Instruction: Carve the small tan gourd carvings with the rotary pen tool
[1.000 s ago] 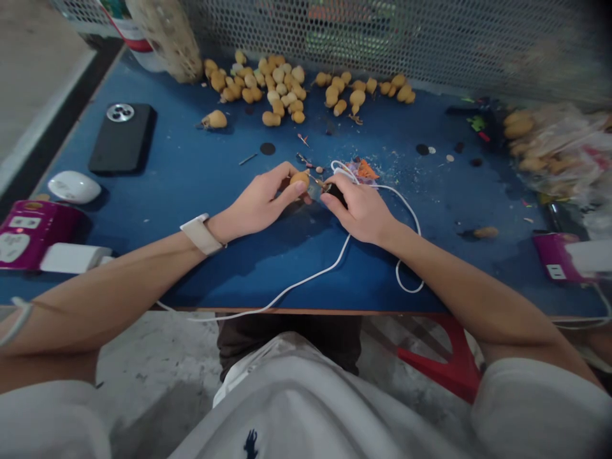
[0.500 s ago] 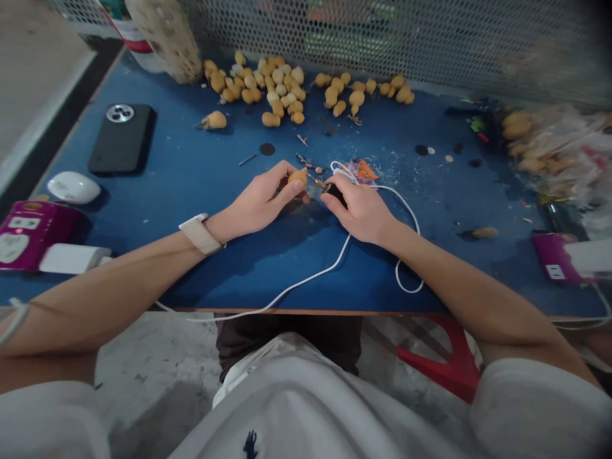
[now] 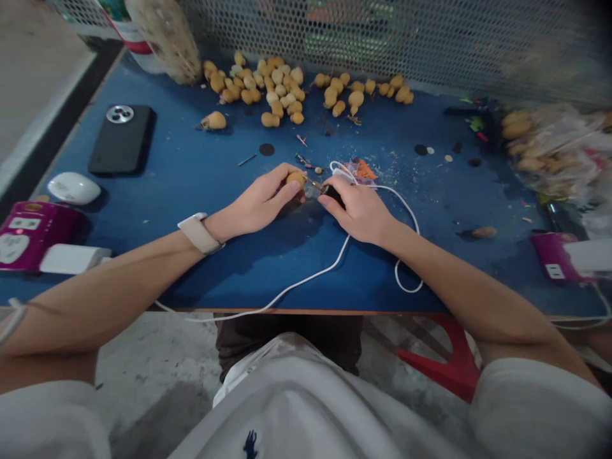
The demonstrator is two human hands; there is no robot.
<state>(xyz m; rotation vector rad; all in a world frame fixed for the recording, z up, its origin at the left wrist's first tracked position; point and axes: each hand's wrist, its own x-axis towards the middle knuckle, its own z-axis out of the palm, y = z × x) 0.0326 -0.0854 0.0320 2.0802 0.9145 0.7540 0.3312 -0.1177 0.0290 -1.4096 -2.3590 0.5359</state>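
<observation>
Between thumb and fingers, my left hand (image 3: 261,201) grips a small tan gourd (image 3: 296,178). My right hand (image 3: 361,207) is closed round a black rotary tool (image 3: 333,194) with a white cable. Its thin metal bit (image 3: 313,183) points left at the gourd's right side; whether the tip touches the gourd is too small to tell. Just beyond the hands lie small bits (image 3: 306,162) and an orange and purple scrap of wrapper (image 3: 364,171). Many more gourds (image 3: 277,83) lie in a loose pile along the back of the blue table (image 3: 201,172).
A black phone (image 3: 122,140), a white earbud case (image 3: 74,187) and a purple power socket (image 3: 36,236) stand at the left. The white cable (image 3: 306,280) loops near the front edge. At the right are a plastic bag of gourds (image 3: 559,146) and another purple socket (image 3: 557,258). A metal mesh (image 3: 373,38) borders the back.
My left hand has shifted the gourd slightly left, a little away from the tool body, so more of the bit shows. My right hand has barely moved.
</observation>
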